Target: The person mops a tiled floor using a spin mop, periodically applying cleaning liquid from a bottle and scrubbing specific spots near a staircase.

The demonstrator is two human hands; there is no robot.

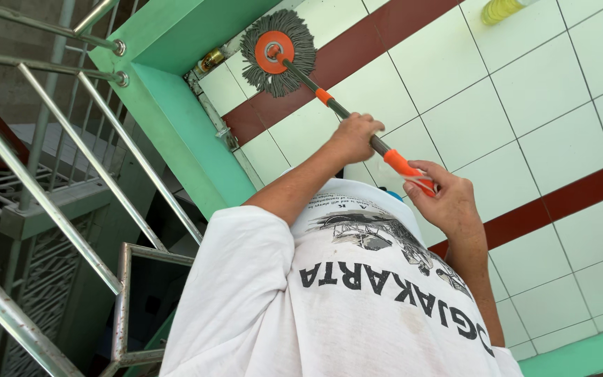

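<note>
The person is holding a mop with both hands. The view is turned over, because the camera is looking down along the person's own body.

The left hand is closing around the dark middle part of the mop's pole. Its grip is wrapping tight on the pole, with the fingers curled all the way round. The right hand is closing on the orange handle at the near end of the pole. Its grip is clamping there too, with the thumb lying on top.

The mop's round head is resting flat on the floor, well away from the hands. It is showing an orange disc in the middle and grey strings all around. The head is sitting right in the corner where the floor is meeting a green wall.

The floor is showing big white tiles and dark red stripes running across it. A small gold-coloured thing is lying just beside the mop head, close to the wall; I cannot tell what it is. A yellow bottle is lying at the edge of the view, well apart from the mop.

The person is wearing a white shirt with a dark print. Shiny metal stair rails are running beside the green wall.
</note>
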